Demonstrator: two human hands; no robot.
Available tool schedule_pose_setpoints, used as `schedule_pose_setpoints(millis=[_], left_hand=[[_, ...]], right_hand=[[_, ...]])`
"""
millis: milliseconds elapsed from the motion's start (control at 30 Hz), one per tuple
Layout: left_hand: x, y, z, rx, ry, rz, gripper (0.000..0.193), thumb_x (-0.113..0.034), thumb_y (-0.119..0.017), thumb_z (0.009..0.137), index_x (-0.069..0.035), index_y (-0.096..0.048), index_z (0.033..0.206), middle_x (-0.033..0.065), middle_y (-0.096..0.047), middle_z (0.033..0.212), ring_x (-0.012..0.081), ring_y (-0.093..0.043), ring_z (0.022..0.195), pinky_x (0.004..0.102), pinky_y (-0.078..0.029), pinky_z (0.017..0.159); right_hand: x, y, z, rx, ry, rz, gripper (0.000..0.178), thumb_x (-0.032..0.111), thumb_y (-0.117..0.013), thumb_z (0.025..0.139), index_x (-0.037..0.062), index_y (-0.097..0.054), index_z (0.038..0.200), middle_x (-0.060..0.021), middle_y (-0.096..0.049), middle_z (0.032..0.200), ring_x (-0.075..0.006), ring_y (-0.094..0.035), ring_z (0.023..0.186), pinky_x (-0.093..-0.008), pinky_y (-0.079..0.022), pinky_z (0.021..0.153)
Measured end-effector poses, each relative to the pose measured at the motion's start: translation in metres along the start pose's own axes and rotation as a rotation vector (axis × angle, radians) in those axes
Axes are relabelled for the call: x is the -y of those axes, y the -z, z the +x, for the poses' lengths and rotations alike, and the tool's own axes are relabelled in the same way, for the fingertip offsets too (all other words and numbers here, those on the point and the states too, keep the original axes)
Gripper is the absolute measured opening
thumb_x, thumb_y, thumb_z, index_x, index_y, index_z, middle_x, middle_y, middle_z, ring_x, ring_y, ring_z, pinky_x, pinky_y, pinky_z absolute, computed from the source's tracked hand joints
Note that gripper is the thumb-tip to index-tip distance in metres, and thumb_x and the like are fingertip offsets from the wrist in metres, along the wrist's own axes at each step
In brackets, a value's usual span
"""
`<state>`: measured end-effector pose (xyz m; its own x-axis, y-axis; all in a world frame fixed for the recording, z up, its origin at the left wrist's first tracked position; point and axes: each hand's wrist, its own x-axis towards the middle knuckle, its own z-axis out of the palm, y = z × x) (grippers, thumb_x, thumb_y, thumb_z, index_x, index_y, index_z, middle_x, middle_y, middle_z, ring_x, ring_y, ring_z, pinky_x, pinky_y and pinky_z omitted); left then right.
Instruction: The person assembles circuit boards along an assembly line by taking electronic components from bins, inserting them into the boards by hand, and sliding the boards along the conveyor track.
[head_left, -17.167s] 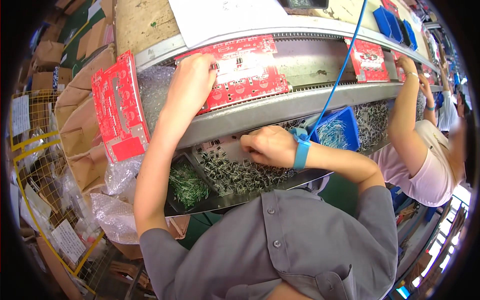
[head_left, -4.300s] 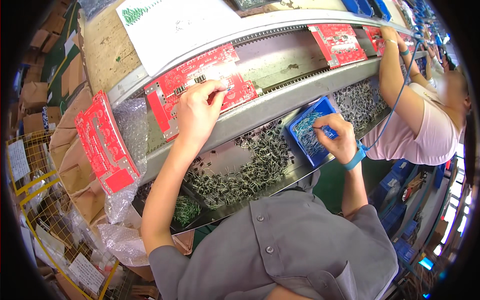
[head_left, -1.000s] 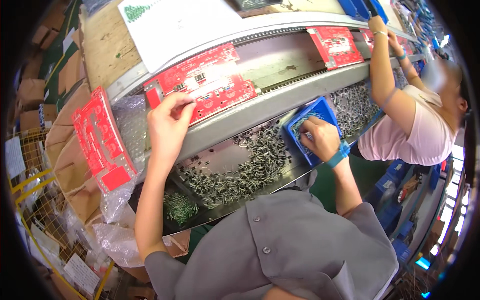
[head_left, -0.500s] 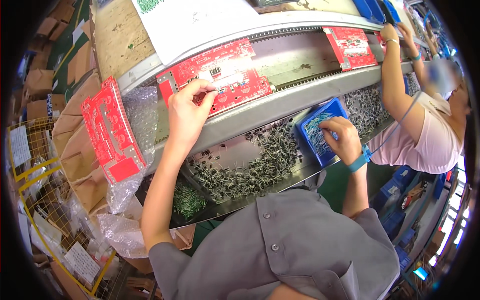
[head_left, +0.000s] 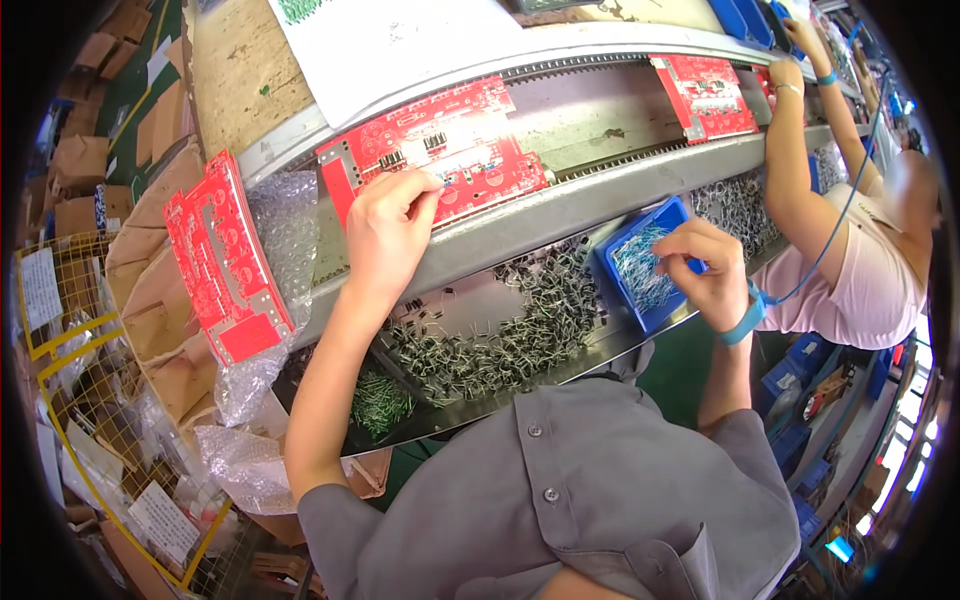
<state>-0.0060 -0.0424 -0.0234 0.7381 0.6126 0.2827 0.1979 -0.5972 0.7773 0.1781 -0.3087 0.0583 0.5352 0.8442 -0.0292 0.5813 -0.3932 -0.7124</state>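
Observation:
On the rail line lies a red circuit board (head_left: 470, 115) with several black parts standing on it. My left hand (head_left: 388, 230) is over the board's near edge, thumb and forefinger pinched together; whatever they hold is too small to make out. A blue bin (head_left: 650, 318) of thin, light-blue leaded components (head_left: 640, 265) sits to the right. At the bin's right side hovers my right hand (head_left: 708, 275), its thumb and forefinger closed in a pinch, with any part between them hidden. A blue wrist strap (head_left: 745, 318) circles my right wrist.
Loose black leaded components (head_left: 510, 345) fill the tray before me, with green ones (head_left: 380, 403) at its left. Stacked red boards (head_left: 228, 265) lie on bubble wrap (head_left: 285, 225) at left. Another red board (head_left: 705, 97) is farther right, near a co-worker's arm (head_left: 785, 165).
My right hand has shifted right, from over the blue bin to its right side. My left fingertips have moved slightly right along the board. The co-worker's hands have moved too.

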Motion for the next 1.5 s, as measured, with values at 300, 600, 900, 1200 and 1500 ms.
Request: schedule_pose_setpoints(millis=[300,600,900,1200,1500], left_hand=[[-0.004,0.014,-0.004,0.006,0.002,0.085,0.013,-0.003,-0.070,0.075,0.000,-0.063,0.086,0.0078,-0.057,0.082,0.0183,-0.059,0.070,0.0300,-0.047,0.061],[-0.051,0.119,-0.083,0.622,0.322,0.158,0.016,-0.002,-0.070,0.068,0.002,-0.061,0.081,0.0149,-0.059,0.072,0.0272,-0.060,0.062,0.0351,-0.047,0.059],[-0.044,0.098,-0.158,0.396,0.375,0.424,0.029,-0.005,-0.073,0.066,-0.002,-0.063,0.093,0.0113,-0.062,0.090,0.0318,-0.060,0.084,0.0387,-0.048,0.073],[-0.042,0.097,-0.158,0.256,0.360,0.378,0.007,-0.003,-0.069,0.072,0.000,-0.066,0.077,0.0111,-0.061,0.080,0.0286,-0.061,0.078,0.0371,-0.048,0.071],[-0.039,0.097,-0.162,0.194,0.412,0.326,0.009,0.002,-0.063,0.077,0.001,-0.060,0.085,0.0130,-0.059,0.079,0.0292,-0.058,0.074,0.0366,-0.046,0.067]], right_hand=[[0.058,-0.044,0.091,0.114,0.559,0.099,0.021,-0.005,-0.064,0.076,0.0008,-0.068,0.095,-0.0119,-0.065,0.083,-0.0235,-0.064,0.076,-0.0317,-0.050,0.067],[0.051,-0.128,0.156,0.232,0.773,0.006,0.011,0.006,-0.066,0.076,0.0042,-0.066,0.087,-0.0108,-0.066,0.080,-0.0286,-0.063,0.072,-0.0372,-0.049,0.065],[0.060,-0.145,0.160,0.290,0.741,0.009,0.012,0.005,-0.065,0.077,0.0033,-0.066,0.089,-0.0118,-0.067,0.083,-0.0292,-0.065,0.076,-0.0365,-0.052,0.067],[0.058,-0.145,0.158,0.262,0.749,0.018,0.013,0.005,-0.066,0.077,0.0029,-0.067,0.090,-0.0120,-0.068,0.085,-0.0281,-0.066,0.076,-0.0339,-0.053,0.068],[0.059,-0.146,0.158,0.251,0.716,0.041,0.011,0.007,-0.067,0.078,0.0040,-0.067,0.089,-0.0113,-0.067,0.084,-0.0279,-0.066,0.074,-0.0341,-0.053,0.065]])
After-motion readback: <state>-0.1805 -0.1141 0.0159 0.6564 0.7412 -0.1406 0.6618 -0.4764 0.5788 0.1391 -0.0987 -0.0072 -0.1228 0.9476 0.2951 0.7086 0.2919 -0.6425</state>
